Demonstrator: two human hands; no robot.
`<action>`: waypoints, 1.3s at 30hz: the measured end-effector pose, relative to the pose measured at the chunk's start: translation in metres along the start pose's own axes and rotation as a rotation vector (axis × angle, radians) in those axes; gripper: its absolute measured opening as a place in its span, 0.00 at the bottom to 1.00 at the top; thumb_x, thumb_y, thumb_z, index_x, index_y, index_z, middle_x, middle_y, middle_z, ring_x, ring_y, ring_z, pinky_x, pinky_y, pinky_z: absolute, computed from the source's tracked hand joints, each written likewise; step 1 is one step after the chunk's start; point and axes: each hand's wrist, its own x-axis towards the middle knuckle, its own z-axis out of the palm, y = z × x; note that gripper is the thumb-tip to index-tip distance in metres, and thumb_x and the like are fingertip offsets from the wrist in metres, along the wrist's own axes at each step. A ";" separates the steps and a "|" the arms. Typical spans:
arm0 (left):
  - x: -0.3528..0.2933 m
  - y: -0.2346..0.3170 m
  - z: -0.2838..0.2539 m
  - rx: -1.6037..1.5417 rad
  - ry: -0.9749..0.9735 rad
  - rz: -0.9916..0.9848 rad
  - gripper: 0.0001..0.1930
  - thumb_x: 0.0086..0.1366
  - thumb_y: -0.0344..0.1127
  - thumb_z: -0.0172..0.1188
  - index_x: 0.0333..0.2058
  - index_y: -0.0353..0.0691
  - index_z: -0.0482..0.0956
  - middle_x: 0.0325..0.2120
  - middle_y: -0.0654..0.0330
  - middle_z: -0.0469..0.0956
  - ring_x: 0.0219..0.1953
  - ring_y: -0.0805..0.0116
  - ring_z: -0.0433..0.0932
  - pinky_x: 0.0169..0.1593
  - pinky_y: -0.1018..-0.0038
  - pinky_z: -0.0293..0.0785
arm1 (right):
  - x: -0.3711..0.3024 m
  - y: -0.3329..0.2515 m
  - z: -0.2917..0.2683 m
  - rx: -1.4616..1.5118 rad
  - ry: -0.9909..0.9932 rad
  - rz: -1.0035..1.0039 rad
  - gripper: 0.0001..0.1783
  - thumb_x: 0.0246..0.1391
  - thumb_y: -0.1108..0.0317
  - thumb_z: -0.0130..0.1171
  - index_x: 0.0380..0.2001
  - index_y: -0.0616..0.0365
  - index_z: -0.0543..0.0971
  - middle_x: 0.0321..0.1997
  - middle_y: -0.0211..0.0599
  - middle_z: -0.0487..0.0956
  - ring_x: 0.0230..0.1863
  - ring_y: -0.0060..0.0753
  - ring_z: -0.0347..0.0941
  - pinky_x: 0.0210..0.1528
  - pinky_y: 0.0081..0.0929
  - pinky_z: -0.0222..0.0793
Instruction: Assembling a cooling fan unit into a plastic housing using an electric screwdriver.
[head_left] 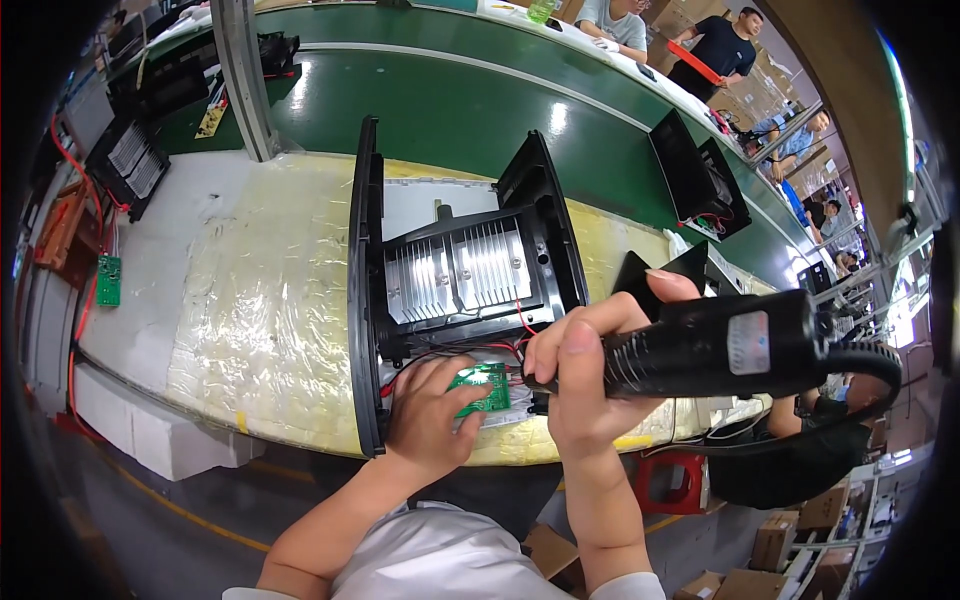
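My right hand [585, 385] grips a black corded electric screwdriver [680, 350], held nearly level; its cable loops down at the right. The tool's tip is hidden behind my fingers, so I cannot tell whether it touches anything. My left hand [425, 415] holds a small green circuit board [490, 388] between thumb and fingers at the near end of an open black housing [365, 300]. Farther inside the housing sits a finned silver heat sink [460, 272] in a black frame. Red and black wires [500, 347] run between the frame and the board.
Yellowed plastic film [265, 300] covers the bench. A metal post [240, 80] stands at the far left. Another green board [108, 281] hangs by wires at left. Beyond lies a green conveyor [430, 95] with black housings [690, 170]. Several people are across it.
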 end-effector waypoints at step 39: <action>0.000 -0.047 -0.031 -0.022 -0.100 -0.018 0.15 0.46 0.25 0.71 0.36 0.38 0.86 0.48 0.51 0.79 0.51 0.48 0.76 0.56 0.61 0.70 | 0.045 0.026 -0.178 -0.303 0.518 -0.037 0.28 0.61 0.77 0.54 0.63 0.62 0.60 0.25 0.30 0.70 0.18 0.22 0.67 0.22 0.24 0.66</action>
